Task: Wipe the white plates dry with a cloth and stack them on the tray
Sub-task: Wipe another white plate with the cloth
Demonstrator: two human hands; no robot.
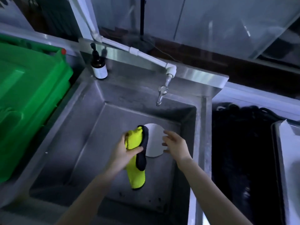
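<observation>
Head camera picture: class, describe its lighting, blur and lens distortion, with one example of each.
In the head view the light is dim and bluish, with pale glare on the stainless steel sink ledge; the right hand at the round white plate is smeared by motion, the left hand gripping the yellow dark-edged cloth less so; the wide lens splays the sink's straight edges.

Steel sink ledge bears soap bottle.

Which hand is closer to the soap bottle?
Left. The left hand, gripping the yellow cloth, is on the bottle's side of the plate; the right hand is beyond it.
</observation>
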